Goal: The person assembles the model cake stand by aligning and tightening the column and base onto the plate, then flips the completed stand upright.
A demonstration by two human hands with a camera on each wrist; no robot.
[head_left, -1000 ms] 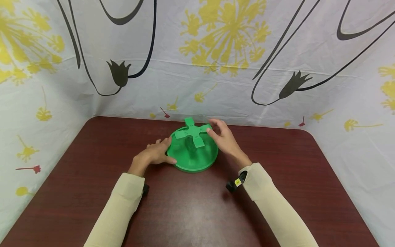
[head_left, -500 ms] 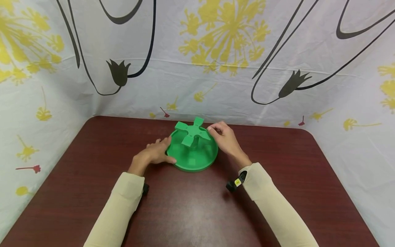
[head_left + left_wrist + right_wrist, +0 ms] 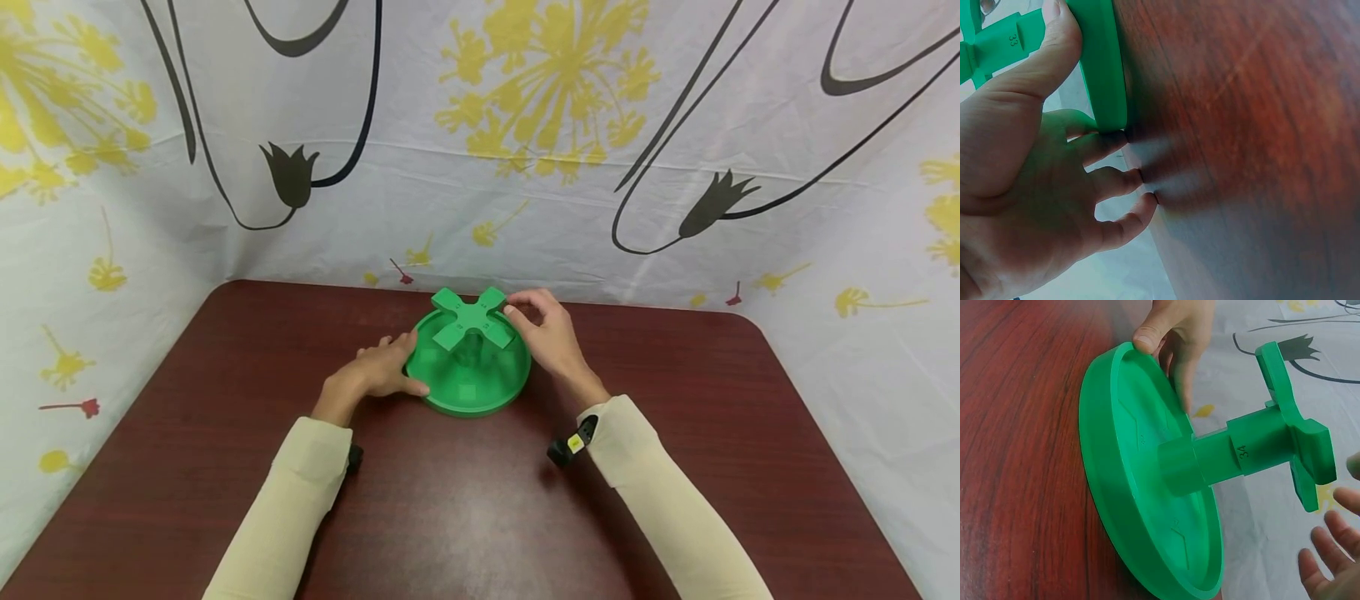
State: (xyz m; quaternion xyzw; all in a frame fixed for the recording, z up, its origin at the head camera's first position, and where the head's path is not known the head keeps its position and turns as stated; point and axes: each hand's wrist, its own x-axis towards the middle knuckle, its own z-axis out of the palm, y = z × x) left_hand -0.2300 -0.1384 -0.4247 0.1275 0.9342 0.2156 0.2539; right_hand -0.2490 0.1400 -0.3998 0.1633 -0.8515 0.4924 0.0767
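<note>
A round green base (image 3: pixel 468 400) with a raised rim lies on the table. From its middle rises a green post (image 3: pixel 1213 459), marked 34 in the right wrist view, topped by a green cross-shaped piece (image 3: pixel 472 316). My left hand (image 3: pixel 378 369) holds the base at its left rim, thumb at the near side and index finger farther round; the other fingertips rest on the table in the left wrist view. My right hand (image 3: pixel 549 333) is beside the cross at its far right arm, fingers loosely bent, with a gap to the cross in the right wrist view.
The dark red-brown table (image 3: pixel 465 517) has a white sheet (image 3: pixel 390 242) with printed flowers hanging close behind its far edge and along both sides. A black wrist camera (image 3: pixel 573 443) sits below my right sleeve.
The cross has turned about its post, its arms now lying diagonally. My right fingers have shifted slightly at the cross's arm tips; the left hand and the base have stayed in place.
</note>
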